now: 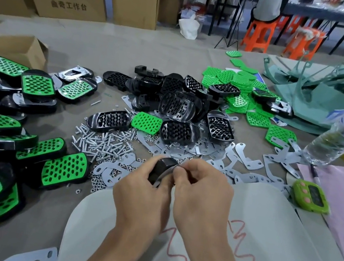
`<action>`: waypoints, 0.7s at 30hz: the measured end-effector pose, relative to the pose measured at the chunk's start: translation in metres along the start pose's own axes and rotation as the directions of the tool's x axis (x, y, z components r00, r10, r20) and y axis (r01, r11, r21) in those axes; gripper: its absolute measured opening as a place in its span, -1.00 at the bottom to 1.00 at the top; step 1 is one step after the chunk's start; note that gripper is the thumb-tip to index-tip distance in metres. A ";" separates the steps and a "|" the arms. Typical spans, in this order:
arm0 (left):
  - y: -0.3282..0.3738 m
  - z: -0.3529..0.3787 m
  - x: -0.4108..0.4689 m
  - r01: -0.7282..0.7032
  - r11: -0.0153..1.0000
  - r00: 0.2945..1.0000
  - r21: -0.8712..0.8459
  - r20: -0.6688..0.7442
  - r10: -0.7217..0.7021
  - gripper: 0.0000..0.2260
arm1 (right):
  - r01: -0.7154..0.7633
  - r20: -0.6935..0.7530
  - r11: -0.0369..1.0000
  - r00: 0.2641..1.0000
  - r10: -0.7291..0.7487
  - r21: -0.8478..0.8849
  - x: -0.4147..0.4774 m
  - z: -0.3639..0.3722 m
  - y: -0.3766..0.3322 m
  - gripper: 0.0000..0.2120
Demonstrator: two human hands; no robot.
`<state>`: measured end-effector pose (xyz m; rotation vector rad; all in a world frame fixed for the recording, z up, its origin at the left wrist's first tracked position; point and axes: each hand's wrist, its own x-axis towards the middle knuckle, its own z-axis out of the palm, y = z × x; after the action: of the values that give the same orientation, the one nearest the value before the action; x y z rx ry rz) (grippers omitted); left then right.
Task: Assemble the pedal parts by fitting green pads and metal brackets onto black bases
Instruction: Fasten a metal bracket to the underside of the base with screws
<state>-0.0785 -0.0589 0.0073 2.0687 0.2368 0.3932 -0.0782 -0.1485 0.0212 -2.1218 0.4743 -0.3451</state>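
Note:
My left hand (141, 197) grips a black pedal base (161, 168) held on edge above the table's near side. A metal bracket (165, 177) lies against that base, and my right hand (202, 192) pinches it at the top with thumb and fingertips. Beyond my hands lies a heap of bare black bases (175, 102). Loose green pads (237, 82) are spread at the back right, with one green pad (146, 122) in the middle. Flat metal brackets (248, 161) and a scatter of screws (103, 140) cover the cloth just ahead of my hands.
Finished green-and-black pedals (2, 150) are stacked along the left. A cardboard box (16, 48) stands at the back left. A water bottle (340, 134), a small green timer (311, 195) and green sheet offcuts (319, 84) sit on the right. White sheets (264, 220) lie under my arms.

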 end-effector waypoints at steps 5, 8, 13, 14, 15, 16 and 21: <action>0.003 0.003 0.001 -0.129 0.985 0.988 0.112 -0.071 0.137 -0.81 | -0.045 0.001 0.989 0.999 0.046 0.141 0.003 0.002 0.000 -0.84; 0.003 0.002 0.006 -0.168 0.965 0.976 0.200 -0.100 0.191 -0.72 | -0.154 0.094 0.942 0.987 0.131 0.297 0.012 0.006 -0.004 -0.81; 0.002 -0.005 0.013 -0.173 0.957 0.979 0.233 -0.069 0.194 -0.72 | -0.132 0.281 0.953 0.958 0.053 0.273 0.022 -0.004 -0.007 -0.86; 0.003 -0.005 0.013 -0.180 0.956 0.977 0.231 -0.069 0.200 -0.72 | -0.071 0.273 0.974 0.962 0.010 0.216 0.022 -0.007 -0.007 -0.86; 0.004 -0.006 0.012 -0.192 0.954 0.975 0.232 -0.064 0.212 -0.73 | -0.005 0.240 0.988 0.970 -0.033 0.154 0.022 -0.009 -0.006 -0.86; 0.005 -0.006 0.011 -0.208 0.950 0.973 0.232 -0.056 0.226 -0.73 | 0.056 0.207 0.993 0.975 -0.077 0.107 0.022 -0.011 -0.005 -0.86; 0.012 -0.007 0.009 -0.311 0.916 0.942 0.253 -0.045 0.332 -0.72 | 0.064 0.164 0.963 0.980 -0.110 0.264 0.017 -0.012 -0.003 -0.82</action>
<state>-0.0731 -0.0563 0.0228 2.3414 -0.0090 0.6860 -0.0672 -0.1640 0.0313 -1.9017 0.2191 -0.2494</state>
